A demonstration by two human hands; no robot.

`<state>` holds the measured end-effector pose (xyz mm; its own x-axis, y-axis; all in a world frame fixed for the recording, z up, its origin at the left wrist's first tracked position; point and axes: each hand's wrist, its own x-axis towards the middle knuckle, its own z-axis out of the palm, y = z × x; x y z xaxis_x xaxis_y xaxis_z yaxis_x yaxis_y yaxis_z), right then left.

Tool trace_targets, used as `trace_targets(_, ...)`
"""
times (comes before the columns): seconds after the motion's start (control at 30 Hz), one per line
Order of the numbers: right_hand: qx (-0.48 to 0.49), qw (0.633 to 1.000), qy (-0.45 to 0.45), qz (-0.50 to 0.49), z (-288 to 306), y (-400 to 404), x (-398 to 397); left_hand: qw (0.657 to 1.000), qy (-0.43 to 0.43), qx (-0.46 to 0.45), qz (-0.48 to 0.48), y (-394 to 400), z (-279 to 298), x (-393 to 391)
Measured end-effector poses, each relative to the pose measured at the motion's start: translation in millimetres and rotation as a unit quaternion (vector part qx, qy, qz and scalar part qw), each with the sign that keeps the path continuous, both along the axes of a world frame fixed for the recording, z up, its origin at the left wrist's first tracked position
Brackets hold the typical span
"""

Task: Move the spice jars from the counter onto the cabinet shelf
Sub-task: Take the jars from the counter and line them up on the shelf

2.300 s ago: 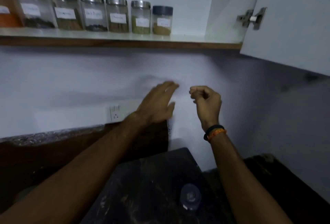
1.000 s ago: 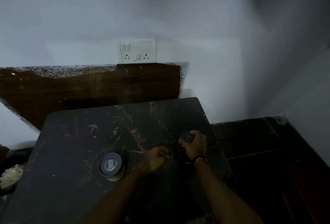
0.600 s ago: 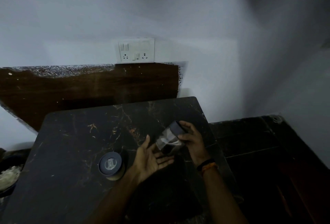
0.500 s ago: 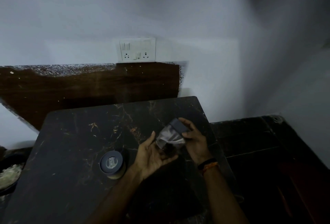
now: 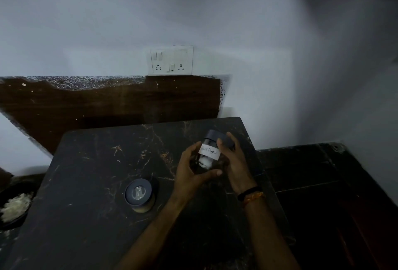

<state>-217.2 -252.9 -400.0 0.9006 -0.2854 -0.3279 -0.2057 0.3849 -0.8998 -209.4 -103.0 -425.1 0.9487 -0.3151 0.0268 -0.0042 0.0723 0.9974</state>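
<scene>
A clear spice jar [image 5: 210,153] with a dark lid and a white handwritten label is held above the dark marble counter [image 5: 90,183], tilted with its lid pointing up and away. My left hand [image 5: 191,170] cups it from the left and underneath. My right hand [image 5: 231,160] grips it from the right, fingers over the lid edge. A second jar [image 5: 139,194] with a dark lid stands upright on the counter, to the left of my hands. The cabinet shelf is out of view.
A white switch and socket plate [image 5: 171,61] sits on the wall above a dark wooden backsplash [image 5: 120,99]. A dark bowl with white food [image 5: 14,205] is at the far left edge. A lower dark surface [image 5: 312,175] lies to the right of the counter.
My gaze dropped from the shelf to the counter. My right hand lifted the jar off the counter, my left hand closed under it, and the label has turned towards me.
</scene>
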Motion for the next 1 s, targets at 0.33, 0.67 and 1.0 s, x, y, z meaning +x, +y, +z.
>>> trace_targets(0.33,0.034,0.999,-0.038,-0.006,7.6,3.0,-4.8,0.997,0.014,-0.064,-0.051,14.4,11.3,-8.3)
trace_targets(0.67,0.049,0.994,-0.102,-0.009,20.9,4.0,-5.7,0.997,-0.015,-0.065,-0.048,13.6,23.8,-8.5)
trace_targets(1.0,0.000,0.983,-0.183,0.008,75.3,-17.8,26.5,0.991,-0.098,-0.042,-0.078,-8.5,84.3,30.7)
